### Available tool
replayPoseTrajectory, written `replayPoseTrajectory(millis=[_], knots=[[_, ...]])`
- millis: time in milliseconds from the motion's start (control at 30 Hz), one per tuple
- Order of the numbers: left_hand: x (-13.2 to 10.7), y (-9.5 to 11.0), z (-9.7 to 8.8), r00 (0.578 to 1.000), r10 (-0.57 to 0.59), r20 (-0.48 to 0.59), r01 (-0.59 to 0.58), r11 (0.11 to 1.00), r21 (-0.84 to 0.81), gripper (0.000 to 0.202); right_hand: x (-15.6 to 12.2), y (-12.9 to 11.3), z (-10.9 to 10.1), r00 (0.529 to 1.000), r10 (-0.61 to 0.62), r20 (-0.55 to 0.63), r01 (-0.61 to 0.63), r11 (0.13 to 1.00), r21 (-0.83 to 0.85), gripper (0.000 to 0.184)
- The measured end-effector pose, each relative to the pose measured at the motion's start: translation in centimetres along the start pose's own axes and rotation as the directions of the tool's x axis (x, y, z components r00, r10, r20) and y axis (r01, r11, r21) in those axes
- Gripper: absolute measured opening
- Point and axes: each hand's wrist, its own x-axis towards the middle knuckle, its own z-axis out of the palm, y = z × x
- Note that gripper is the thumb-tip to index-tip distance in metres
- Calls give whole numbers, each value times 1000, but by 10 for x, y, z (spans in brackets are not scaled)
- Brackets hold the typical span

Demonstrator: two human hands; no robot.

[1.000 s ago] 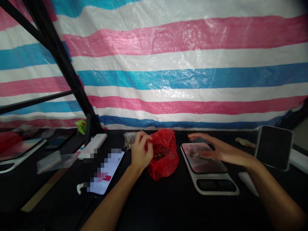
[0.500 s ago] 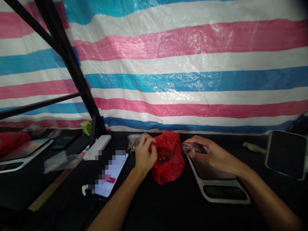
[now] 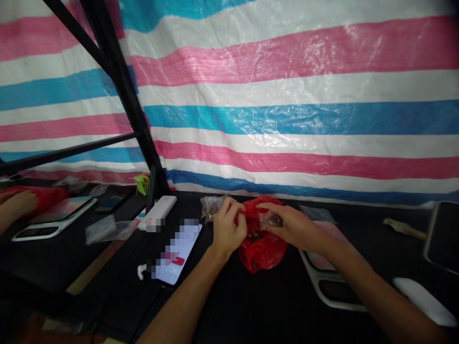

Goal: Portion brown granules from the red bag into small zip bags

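Note:
A crumpled red plastic bag (image 3: 263, 251) lies on the black table between my hands. My left hand (image 3: 227, 229) pinches the bag's left rim, fingers closed. My right hand (image 3: 292, 227) holds a small clear packet (image 3: 270, 220) with dark contents over the bag's mouth, fingers pinched on it. A white kitchen scale (image 3: 324, 272) sits just right of the bag, partly under my right forearm. Behind my left hand lies another small clear packet (image 3: 211, 207) of brownish bits.
A phone (image 3: 175, 253) with a lit screen lies left of my left arm, a white box (image 3: 159, 211) behind it. Another person's hand (image 3: 14, 205) rests far left by a second scale (image 3: 53, 220). Clear bags (image 3: 107, 229) lie nearby. A striped tarp hangs behind.
My right hand took the clear packet off the scale and carried it left to the red bag's mouth. The view shifted right; another person's hand came into view at far left.

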Motion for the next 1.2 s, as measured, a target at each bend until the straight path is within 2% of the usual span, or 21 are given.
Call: replayPoseTrajectory(millis=[200,400,867,1033,1167,1200], knots=[[0,2,0,1000,-1,-1,1,1000,-3,21,1,-3,6,999,-10,-41,6,996,-89,53],[0,1,0,1000,-4,-1,4,1000,15,20,5,3,12,999,-26,-41,21,992,-123,51],[1,1,1,1000,-17,-2,17,1000,22,20,2,-3,5,996,-29,-86,17,990,-138,45],[0,0,1,1000,-5,3,5,1000,22,20,-6,3,-3,995,26,-100,-20,998,58,40],[1,1,0,1000,-2,4,1,1000,16,21,-27,22,-28,989,105,-109,-69,954,293,45],[1,1,0,1000,0,3,0,1000,18,21,-35,28,-36,988,130,-80,-98,941,325,48]])
